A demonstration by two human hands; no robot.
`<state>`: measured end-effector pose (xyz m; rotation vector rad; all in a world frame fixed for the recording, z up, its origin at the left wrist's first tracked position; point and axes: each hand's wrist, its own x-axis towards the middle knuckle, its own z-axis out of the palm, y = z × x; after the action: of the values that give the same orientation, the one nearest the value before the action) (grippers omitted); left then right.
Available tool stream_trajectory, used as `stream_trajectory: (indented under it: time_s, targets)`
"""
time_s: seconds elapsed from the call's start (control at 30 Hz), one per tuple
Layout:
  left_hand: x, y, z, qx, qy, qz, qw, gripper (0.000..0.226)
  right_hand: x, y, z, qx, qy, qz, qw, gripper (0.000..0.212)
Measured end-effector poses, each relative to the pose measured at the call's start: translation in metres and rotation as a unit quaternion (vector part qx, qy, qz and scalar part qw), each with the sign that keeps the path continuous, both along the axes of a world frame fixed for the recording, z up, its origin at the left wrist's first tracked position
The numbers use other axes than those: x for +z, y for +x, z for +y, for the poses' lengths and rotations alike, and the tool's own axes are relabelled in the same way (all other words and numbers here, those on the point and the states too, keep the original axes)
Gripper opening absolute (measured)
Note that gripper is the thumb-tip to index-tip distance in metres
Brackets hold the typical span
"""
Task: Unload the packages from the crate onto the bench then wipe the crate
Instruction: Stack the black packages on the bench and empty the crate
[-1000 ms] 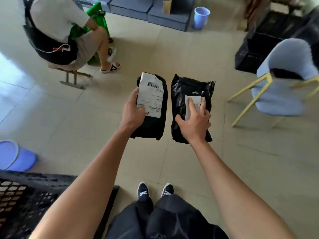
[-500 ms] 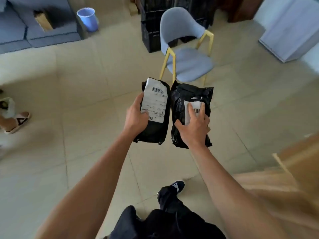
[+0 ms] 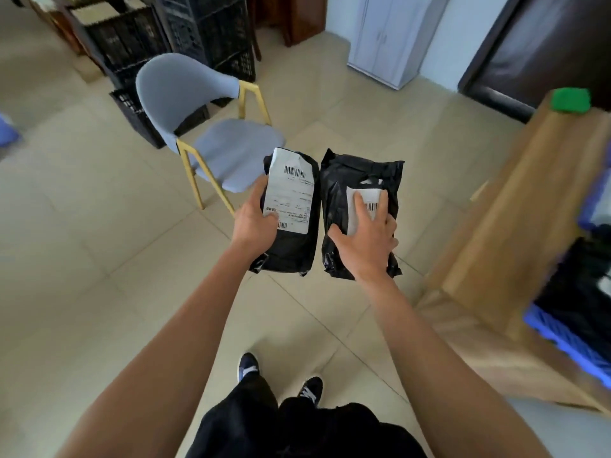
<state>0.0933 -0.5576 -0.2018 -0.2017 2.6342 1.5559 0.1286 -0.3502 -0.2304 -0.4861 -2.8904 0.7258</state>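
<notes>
- While the person stands on the tiled floor [image 3: 99, 259], each hand carries one black package at about waist height, the two side by side and nearly touching.
- Left hand [image 3: 256, 223]: fingers curl under the left package [image 3: 291, 246] and the thumb pinches on top of its large white label; firm hold.
- Right hand [image 3: 367, 239]: fingers spread over the smaller label of the right package [image 3: 357, 173], thumb on the near left edge. It grips that package from above; what the fingers do underneath is hidden.
- Both packages hang over the floor, touching no surface.
- The wooden counter [image 3: 515, 209] lies to the right, near the right package but apart from it. A green object [image 3: 570, 100] sits at its far corner.
- At the right frame edge, something blue with black contents [image 3: 582, 312] rests on the counter; too blurred to tell whether these are packages set down there.
- The crate being unloaded cannot be picked out for sure. Black crates [image 3: 211, 31] are stacked behind a grey chair [image 3: 211, 133], well away from the hands.
- Judgement on progress: mid-unload, carrying phase. These two packages are out of the crate but not yet on the counter.
- Left to do, as far as visible: set both down, fetch any remaining packages (count unknown), then wipe the crate. No cloth is visible.
</notes>
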Motion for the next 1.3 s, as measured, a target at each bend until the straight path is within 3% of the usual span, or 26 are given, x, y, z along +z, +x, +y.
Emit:
stream_trajectory:
  time_s: [0.43, 0.63, 0.9, 1.3]
  targets:
    - [-0.019, -0.185, 0.129, -0.157, 0.036, 0.0, 0.987, 0.074, -0.005, -0.104, 0.12, -0.192, 0.017, -0.033, 0.981, 0.083]
    - [0.001, -0.262, 0.21, -0.277, 0.052, 0.022, 0.959, 0.072, 0.01, -0.131, 0.177, -0.333, -0.002, -0.012, 0.943, 0.082]
    - [-0.004, -0.276, 0.354, -0.432, 0.075, 0.001, 0.899, 0.073, 0.011, -0.12, 0.256, -0.463, -0.038, 0.004, 0.886, 0.083]
    - [0.018, -0.259, 0.574, -0.591, 0.067, -0.01, 0.804, 0.072, 0.034, -0.071, 0.392, -0.613, -0.053, 0.108, 0.781, 0.078]
